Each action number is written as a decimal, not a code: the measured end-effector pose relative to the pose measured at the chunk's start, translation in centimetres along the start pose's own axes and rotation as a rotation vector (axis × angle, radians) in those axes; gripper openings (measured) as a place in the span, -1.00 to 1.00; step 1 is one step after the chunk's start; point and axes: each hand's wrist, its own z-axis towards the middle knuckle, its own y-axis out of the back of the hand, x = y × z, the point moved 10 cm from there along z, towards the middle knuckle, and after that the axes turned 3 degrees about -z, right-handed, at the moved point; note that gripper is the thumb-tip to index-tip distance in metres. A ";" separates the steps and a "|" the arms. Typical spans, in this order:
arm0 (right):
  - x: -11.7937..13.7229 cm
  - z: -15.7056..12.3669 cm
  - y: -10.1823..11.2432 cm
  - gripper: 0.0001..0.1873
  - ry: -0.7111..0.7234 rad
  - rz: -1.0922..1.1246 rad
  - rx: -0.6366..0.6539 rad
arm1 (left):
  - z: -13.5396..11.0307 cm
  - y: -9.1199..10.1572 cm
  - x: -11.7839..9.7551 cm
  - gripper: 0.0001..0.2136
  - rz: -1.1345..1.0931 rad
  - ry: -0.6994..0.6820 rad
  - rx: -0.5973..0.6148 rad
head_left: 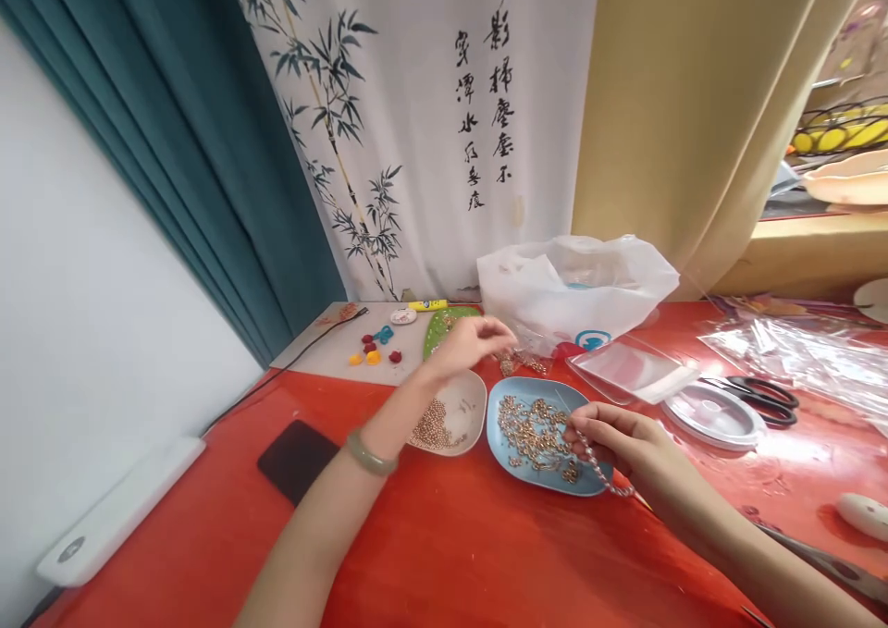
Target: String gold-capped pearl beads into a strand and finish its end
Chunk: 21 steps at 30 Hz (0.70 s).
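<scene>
L hand (478,339) is out fwd & up, arm running diag. from lower L across the white dish (474,401), bangle (373,456) on the forearm nr the wrist. Wrist bent a bit, back of hand up, fingers loosely curled & pointing R, thumb side twd the viewer. Can't tell if thumb & fingertips meet or if there's anything tiny btwn them. Fingertips show nr the packet (524,360), in front of the bag (583,304).

R hand (577,424) comes in from lower R, forearm low over the desk (444,554), fingers bent in twd the palm, thumb & index pressed tog. on the strand (595,467). It's at the R edge of the blue dish (494,438), approx. level w/ its rim in view.

Strand: small round beads, shiny, pinkish-pearl, packed close in a row; hangs from the fingertips in a short curve, lower end swinging out R under the hand, past the dish edge. Thin pale line sticks up-L from the grip; too fine to say wire or thread.

Blue dish has gold bits (534,434), scattered; white dish has small coppery beads (434,424), heaped at its L side.
</scene>
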 end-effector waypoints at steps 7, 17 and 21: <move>0.0 0.1 0.2 -0.74 -0.001 -0.017 -0.018 | 2.4 9.8 6.2 -0.89 0.461 0.159 -0.226; 0.4 -0.1 -0.2 -0.75 0.000 -0.011 -0.002 | 4.7 8.9 10.5 -0.72 0.959 0.323 -0.046; 0.3 -0.1 -0.2 -0.76 0.011 -0.018 0.008 | 5.6 7.7 10.1 -0.71 1.062 0.306 0.030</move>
